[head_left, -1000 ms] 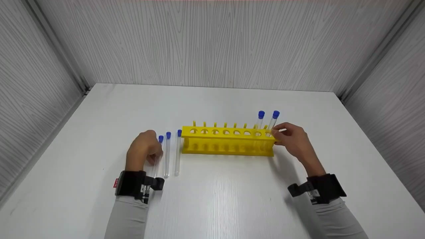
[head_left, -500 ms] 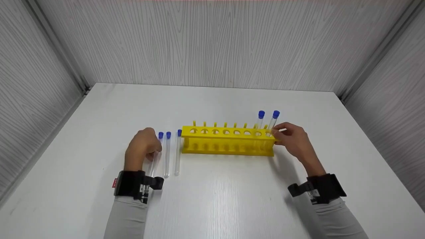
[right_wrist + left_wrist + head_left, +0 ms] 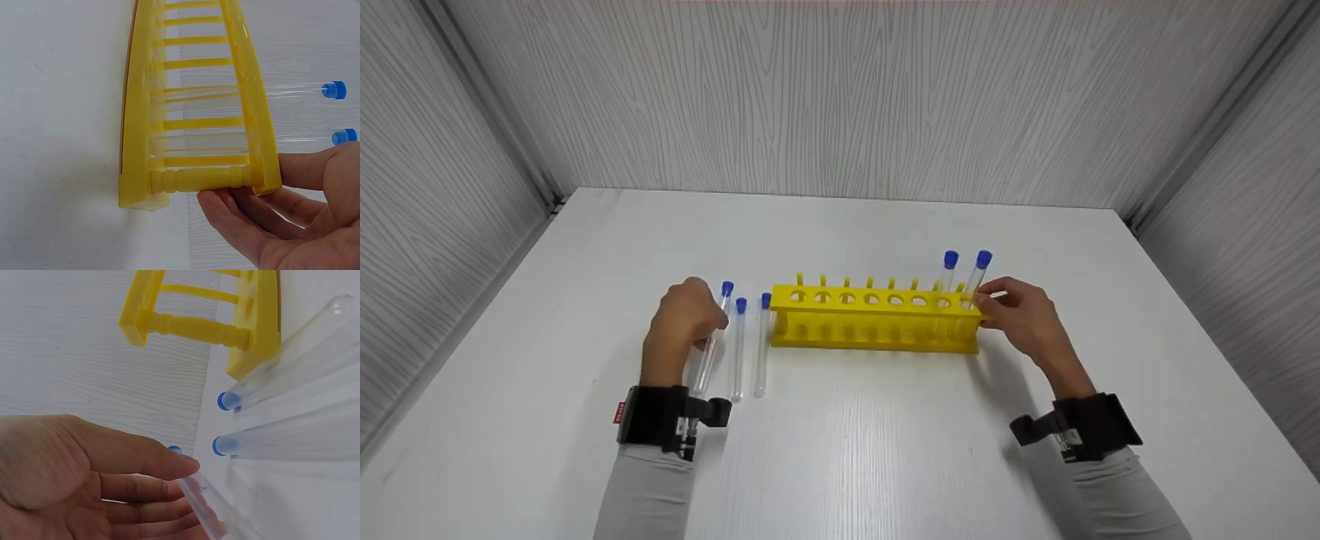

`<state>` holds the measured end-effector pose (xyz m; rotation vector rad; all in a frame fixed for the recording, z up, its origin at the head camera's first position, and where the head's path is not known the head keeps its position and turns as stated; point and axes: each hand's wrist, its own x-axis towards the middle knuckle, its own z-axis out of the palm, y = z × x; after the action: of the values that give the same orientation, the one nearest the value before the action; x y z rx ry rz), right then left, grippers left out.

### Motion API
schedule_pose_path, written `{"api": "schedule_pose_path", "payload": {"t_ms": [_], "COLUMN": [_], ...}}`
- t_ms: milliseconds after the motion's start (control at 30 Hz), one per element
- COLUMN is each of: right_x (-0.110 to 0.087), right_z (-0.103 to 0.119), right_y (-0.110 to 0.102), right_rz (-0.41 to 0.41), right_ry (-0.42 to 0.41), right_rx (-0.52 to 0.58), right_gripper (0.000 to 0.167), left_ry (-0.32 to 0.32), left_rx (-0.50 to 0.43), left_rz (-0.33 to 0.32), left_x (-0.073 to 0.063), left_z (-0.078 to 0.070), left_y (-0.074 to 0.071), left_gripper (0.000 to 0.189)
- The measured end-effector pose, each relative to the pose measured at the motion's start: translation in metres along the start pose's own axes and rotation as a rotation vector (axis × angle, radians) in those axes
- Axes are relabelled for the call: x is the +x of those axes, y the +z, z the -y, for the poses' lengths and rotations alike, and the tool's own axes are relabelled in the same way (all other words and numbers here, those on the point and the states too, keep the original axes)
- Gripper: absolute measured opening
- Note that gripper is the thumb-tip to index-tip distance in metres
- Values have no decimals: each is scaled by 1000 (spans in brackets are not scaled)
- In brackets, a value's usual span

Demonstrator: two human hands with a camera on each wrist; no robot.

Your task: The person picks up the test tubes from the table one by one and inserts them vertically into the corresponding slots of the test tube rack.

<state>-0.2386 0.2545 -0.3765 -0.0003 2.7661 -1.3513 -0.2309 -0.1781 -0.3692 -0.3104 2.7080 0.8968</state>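
In my left hand (image 3: 684,319) a clear test tube (image 3: 710,356) with a blue cap is pinched between thumb and fingers. Its capped end points up and away, and it leans in the left wrist view. Two more blue-capped test tubes, the nearer one (image 3: 739,352) and the other (image 3: 762,349), lie side by side on the table just right of that hand. My right hand (image 3: 1020,315) grips the right end of the yellow test tube rack (image 3: 269,129), thumb on the top bar and fingers by the end post. Two capped tubes (image 3: 287,90) stand in the rack's rightmost holes.
The white table (image 3: 840,450) runs back to a grey wood-grain panel (image 3: 840,97), with similar panels at both sides. Along the rack's rear edge rises a row of short yellow pegs (image 3: 870,282). The loose tubes lie close to the rack's left end.
My left hand has raised the pinched test tube, its blue cap moving farther up and away from the table and the tube tilting. The right hand and the rack stay where they were.
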Motion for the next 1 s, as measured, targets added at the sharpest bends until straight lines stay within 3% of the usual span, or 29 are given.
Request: {"api": "schedule_pose_path", "payload": {"t_ms": [500, 833, 1000], "right_x": [-1, -1, 0], "right_z": [1, 1, 1], "right_y": [0, 0, 0], "right_rz": [6, 7, 2], "right_ry": [-10, -3, 1], "right_rx": [8, 6, 6], "right_gripper": [39, 37, 38], "left_ry": [87, 184, 240], "left_rx": [-30, -58, -115], "left_rz": [-89, -137, -197], "left_x": [-11, -21, -26], "left_z": [-18, -35, -43], "left_y": [-4, -4, -2], "left_gripper": [37, 39, 37]}}
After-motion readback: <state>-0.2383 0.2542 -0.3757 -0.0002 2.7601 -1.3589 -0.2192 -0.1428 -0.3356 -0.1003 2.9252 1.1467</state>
